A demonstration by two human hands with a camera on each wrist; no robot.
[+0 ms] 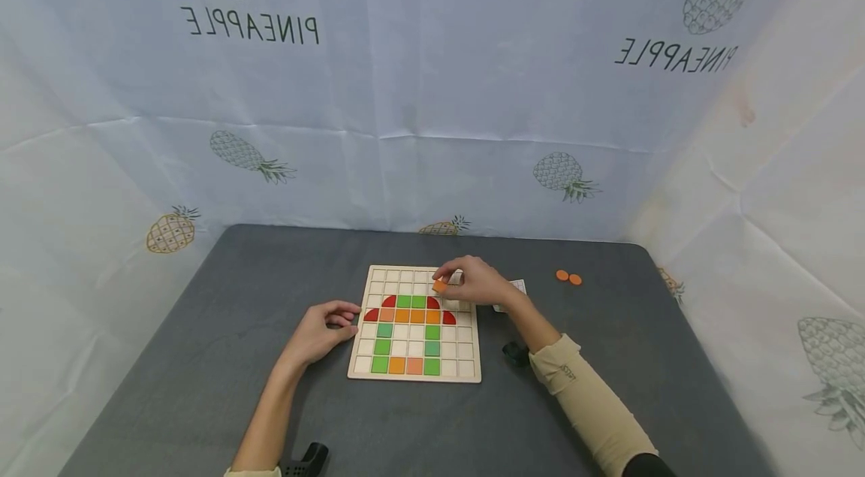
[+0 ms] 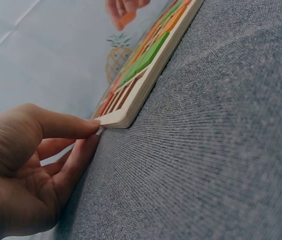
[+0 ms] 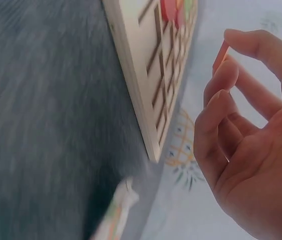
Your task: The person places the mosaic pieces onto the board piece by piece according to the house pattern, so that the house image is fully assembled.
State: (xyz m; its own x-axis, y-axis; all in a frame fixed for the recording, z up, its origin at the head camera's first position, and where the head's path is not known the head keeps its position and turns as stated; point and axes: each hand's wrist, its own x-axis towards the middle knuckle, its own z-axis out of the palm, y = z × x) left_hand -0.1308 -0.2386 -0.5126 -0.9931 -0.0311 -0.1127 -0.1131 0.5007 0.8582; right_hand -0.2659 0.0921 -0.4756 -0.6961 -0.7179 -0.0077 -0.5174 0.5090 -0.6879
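Observation:
A pale wooden grid board (image 1: pixel 466 370) lies on the grey table, partly filled with green, teal, orange and salmon square tiles and red quarter-round pieces. My left hand (image 1: pixel 323 334) grips its left edge. In the left wrist view the thumb (image 2: pixel 75 126) and a fingertip meet at that edge. Above the board's upper right part, my right hand (image 1: pixel 476 282) pinches an orange tile (image 1: pixel 439 286) between thumb and finger. The right wrist view shows this tile (image 3: pixel 221 55) nearly edge-on, clear of the board. The grid squares under the right hand are partly hidden.
Two orange round pieces (image 1: pixel 568 277) lie on the table to the right. A white printed card (image 1: pixel 519 286) sits partly under the right wrist. Beyond the grey table (image 1: pixel 270 259) hangs a pineapple-print cloth (image 1: pixel 405 86).

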